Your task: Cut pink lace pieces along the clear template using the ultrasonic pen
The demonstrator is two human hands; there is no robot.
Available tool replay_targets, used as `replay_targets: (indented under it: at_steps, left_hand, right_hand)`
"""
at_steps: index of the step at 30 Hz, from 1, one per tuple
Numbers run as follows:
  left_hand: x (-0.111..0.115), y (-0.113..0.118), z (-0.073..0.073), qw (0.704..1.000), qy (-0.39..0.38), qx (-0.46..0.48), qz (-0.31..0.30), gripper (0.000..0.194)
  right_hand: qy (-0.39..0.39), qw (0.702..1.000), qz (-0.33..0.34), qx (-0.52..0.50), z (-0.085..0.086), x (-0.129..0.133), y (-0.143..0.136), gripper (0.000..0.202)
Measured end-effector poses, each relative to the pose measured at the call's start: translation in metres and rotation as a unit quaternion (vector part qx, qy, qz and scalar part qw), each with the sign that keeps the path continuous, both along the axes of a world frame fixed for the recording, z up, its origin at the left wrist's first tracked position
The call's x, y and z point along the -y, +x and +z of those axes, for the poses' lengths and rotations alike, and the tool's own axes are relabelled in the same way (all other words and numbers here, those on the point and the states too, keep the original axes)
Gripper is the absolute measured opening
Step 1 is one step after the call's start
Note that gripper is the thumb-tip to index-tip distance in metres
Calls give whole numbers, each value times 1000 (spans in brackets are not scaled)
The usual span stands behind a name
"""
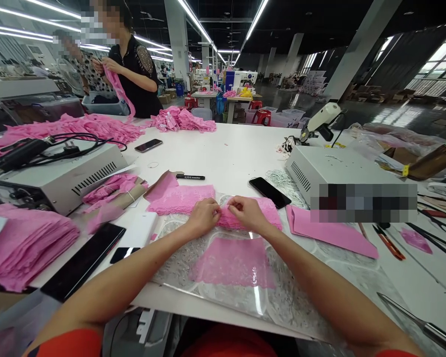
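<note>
My left hand point(204, 216) and my right hand point(248, 213) are close together over the pink lace pieces point(271, 210) in the middle of the table. Both hands have thumb and fingers pinched on the lace near its scalloped edge. Left of them lies a stack of pink lace point(184, 197). A single flat pink lace piece point(232, 263) rests between my forearms, on or under a clear sheet point(176, 283). The fabric between my fingertips is partly hidden by the fingers.
Grey metal boxes point(70, 173) point(342, 166) flank the work area. Phones point(269, 192) point(148, 145), a black marker point(191, 177), folded pink sheet point(330, 232), scissors point(390, 243) and pointed tool point(416, 320) lie around. Across the table, a person point(136, 64) handles pink fabric beside a pink heap point(78, 130).
</note>
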State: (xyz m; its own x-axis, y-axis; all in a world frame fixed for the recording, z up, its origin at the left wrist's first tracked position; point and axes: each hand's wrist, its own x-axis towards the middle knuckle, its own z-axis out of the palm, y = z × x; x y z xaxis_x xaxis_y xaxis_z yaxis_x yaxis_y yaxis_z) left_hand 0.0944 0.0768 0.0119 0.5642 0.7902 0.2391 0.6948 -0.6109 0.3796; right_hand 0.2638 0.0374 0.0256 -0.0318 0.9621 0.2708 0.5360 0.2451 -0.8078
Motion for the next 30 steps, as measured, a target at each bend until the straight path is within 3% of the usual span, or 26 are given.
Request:
replay_targets:
  at_steps: [7,11,14,18,21,25,30]
  left_hand:
    - [13,8,15,1000,19,9,14,14]
    - [31,43,24,1000,20,4,5,30]
    - [37,79,22,1000,18,4,26,43]
    - [33,118,17,998,23,15,56,29]
    - [30,137,18,998,38,21,42,16]
    - [36,149,25,996,79,33,-35,11]
    - [63,142,17,969,131,25,-206,13]
  right_hand:
    - [-1,994,-73,-87,25,2,32,17]
    - [11,987,-114,-111,33,3,40,13]
    - [27,981,-145,-126,39,4,43,11]
    - [55,969,-187,-151,52,9,57,10]
    - [82,953,-235,-175,64,19,83,13]
    - [103,925,-315,-186,66,61,131,16]
    - [63,904,-395,-151,29,151,158,20]
